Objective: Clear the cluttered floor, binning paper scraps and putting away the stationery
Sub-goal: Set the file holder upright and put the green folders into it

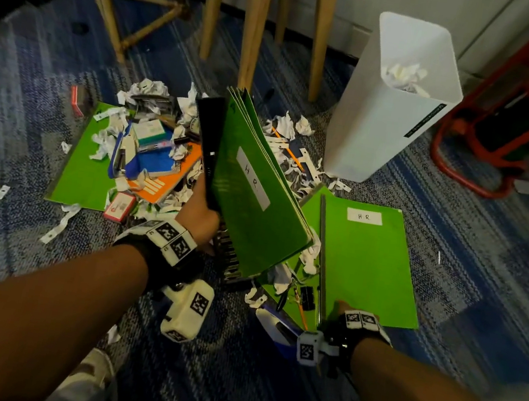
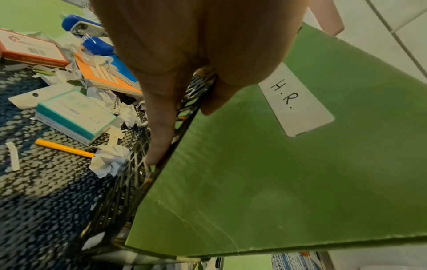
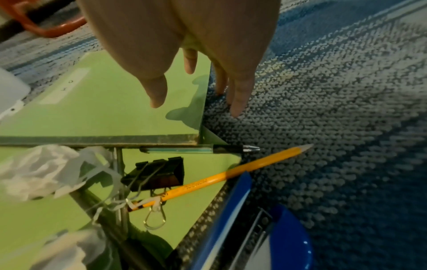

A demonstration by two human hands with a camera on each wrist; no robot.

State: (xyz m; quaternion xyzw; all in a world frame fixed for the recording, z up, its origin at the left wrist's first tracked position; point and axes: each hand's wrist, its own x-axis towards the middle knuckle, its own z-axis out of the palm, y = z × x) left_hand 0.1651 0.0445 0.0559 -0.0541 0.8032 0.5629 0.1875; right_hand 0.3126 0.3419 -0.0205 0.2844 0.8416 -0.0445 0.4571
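Observation:
My left hand [image 1: 201,215] grips a stack of green folders [image 1: 257,192] labelled "H R" against a black mesh file holder [image 1: 229,263], lifted and tilted above the carpet. In the left wrist view the thumb lies on the green cover [image 2: 277,173] and a finger presses the mesh [image 2: 129,182]. My right hand [image 1: 341,306] is open at the near corner of another green "H R" folder [image 1: 367,260] lying flat. Its thumb hovers over the cover [image 3: 104,109] and its fingers [image 3: 238,95] reach down to the carpet beside the edge.
A white bin [image 1: 382,115] with crumpled paper stands at the back right. Paper scraps [image 1: 288,126], boxes, notebooks and a third green folder [image 1: 82,173] litter the left. A pencil [image 3: 231,173], binder clip [image 3: 159,175], pen [image 3: 196,148] and blue stapler [image 3: 231,228] lie by my right hand. Wooden chair legs [image 1: 254,27] stand behind.

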